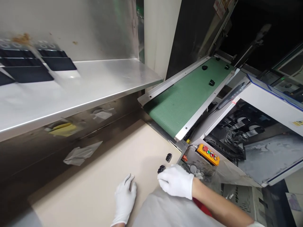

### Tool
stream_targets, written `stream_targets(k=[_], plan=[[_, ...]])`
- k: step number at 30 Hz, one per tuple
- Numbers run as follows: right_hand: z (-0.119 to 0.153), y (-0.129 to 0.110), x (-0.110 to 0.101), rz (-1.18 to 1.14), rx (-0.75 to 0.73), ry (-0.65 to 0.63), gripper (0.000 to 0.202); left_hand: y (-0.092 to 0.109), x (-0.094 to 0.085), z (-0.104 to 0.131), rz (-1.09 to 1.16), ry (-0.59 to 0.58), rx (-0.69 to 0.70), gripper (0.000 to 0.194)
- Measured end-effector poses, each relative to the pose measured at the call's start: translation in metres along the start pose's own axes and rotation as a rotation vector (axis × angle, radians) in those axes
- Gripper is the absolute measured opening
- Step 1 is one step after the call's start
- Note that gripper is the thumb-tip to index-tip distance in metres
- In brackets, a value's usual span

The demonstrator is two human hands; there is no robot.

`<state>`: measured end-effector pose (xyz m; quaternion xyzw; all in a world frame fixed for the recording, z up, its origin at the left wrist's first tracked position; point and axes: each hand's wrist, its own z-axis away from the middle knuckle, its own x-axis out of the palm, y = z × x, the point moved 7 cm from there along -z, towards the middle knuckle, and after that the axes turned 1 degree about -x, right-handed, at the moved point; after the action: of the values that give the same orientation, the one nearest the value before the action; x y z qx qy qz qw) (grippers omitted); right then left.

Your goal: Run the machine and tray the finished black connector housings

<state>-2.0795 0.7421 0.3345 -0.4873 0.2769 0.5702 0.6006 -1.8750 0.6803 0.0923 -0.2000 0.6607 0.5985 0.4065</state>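
A beige worktable [99, 186] filled the lower middle of the view, with a steel shelf [78, 88] above it at ten o'clock carrying dark flat trays [30, 64], blurred. At two o'clock a green conveyor belt [187, 97] sloped up toward a dark machine, with a few small black parts [211, 82] riding on it. Just off the belt's lower end, at four o'clock, sat an orange button box [208, 154]. The left hand [124, 198], in a white glove, lay flat on the table at six o'clock, fingers loosely apart and holding nothing. The right hand [176, 181], also gloved, rested just right of it, its fingers curled together with the tips touching a small black part [161, 168] on the table; whether they gripped it could not be told. A second black part [169, 157] lay close by at one o'clock of the first, untouched.
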Motion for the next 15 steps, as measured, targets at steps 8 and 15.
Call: stream_targets(k=[8, 15], plan=[[-0.011, 0.002, -0.003, -0.054, 0.014, 0.037, 0.025, 0.015, -0.015, -0.008, 0.198, 0.024, -0.084, 0.036], [0.001, -0.019, 0.027, -0.082, -0.088, -0.052, 0.026, 0.006, -0.014, -0.009, 0.226, 0.027, -0.135, 0.031]])
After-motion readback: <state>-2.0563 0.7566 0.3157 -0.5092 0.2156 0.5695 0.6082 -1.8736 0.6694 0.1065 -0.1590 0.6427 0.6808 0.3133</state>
